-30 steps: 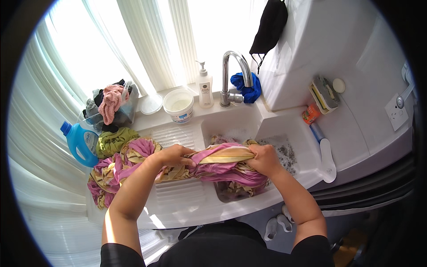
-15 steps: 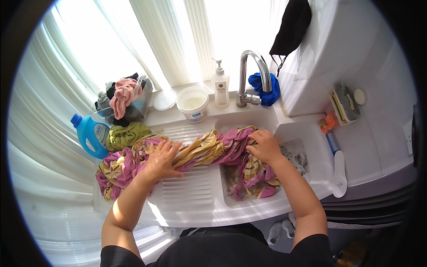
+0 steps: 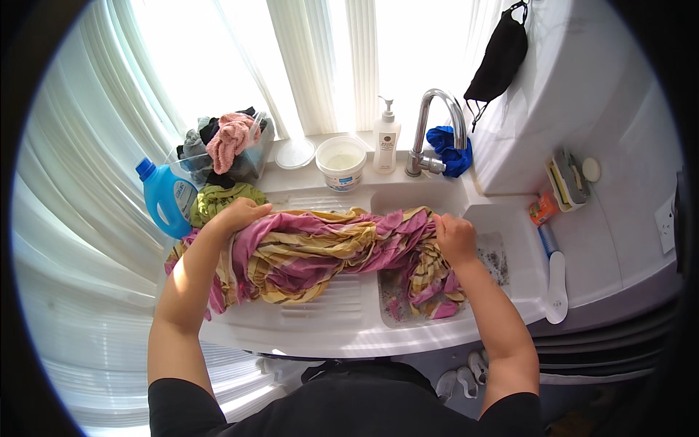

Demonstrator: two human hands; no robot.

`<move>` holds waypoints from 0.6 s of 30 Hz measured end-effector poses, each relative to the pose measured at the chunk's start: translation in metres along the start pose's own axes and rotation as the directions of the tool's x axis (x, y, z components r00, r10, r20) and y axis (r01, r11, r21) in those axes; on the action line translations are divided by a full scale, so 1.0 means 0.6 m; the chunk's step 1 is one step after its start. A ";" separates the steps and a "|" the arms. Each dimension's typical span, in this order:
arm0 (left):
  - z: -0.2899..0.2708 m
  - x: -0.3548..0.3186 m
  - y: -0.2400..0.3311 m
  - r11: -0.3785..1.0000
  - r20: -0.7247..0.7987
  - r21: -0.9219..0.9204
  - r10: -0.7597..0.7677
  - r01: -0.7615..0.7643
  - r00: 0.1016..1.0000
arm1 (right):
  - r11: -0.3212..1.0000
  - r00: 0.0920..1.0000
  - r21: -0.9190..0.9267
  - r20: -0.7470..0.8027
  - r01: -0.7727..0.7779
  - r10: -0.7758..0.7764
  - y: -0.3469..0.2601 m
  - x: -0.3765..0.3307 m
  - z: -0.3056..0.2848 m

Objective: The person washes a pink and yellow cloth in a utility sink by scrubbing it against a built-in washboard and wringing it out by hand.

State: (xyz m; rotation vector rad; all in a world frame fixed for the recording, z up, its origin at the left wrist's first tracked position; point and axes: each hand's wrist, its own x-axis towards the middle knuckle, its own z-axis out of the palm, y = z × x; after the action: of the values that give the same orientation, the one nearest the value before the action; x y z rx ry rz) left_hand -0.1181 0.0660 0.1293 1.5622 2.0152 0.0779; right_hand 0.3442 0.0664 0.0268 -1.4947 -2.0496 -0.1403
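A large pink and yellow cloth, wet-looking and bunched, stretches across the ribbed washboard of a white sink. Its right end hangs down into the basin, where suds float on greyish water. My left hand is closed on the cloth's far edge at the left, beside a crumpled green garment. At the basin's far side my right hand makes a fist round the cloth's right part. The cloth hides most of the washboard.
Along the back stand a blue detergent bottle, a box of clothes, a white tub, a pump bottle and a chrome faucet with a blue cloth. A white-handled brush lies at the right.
My left hand has gone from lying spread on the cloth to gripping its far edge, further left. My right hand has tightened into a fist. The twisted cloth is now spread wider.
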 end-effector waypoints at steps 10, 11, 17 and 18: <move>0.209 -0.143 0.015 0.650 -0.392 0.616 0.743 -0.445 0.543 | 0.978 0.987 0.133 -0.002 0.158 -0.159 -0.142 -0.032 0.072; 0.213 -0.135 -0.021 0.583 -0.347 0.718 0.773 -0.379 0.531 | 0.986 0.991 0.111 -0.055 0.128 -0.123 -0.142 -0.026 0.093; 0.156 -0.144 -0.117 0.831 -0.347 0.206 0.556 -0.517 0.755 | 0.877 0.973 0.448 0.217 -0.172 0.079 -0.102 -0.001 0.062; 0.132 -0.158 -0.120 0.894 -0.313 0.113 0.446 -0.434 0.838 | 0.796 0.965 0.551 0.208 -0.250 0.159 -0.098 0.005 0.030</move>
State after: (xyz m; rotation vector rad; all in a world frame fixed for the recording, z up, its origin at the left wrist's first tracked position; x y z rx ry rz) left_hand -0.1294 -0.0655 0.0745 2.1325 1.8531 0.5183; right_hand 0.2835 0.0547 0.0283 -1.3415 -1.7875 0.6495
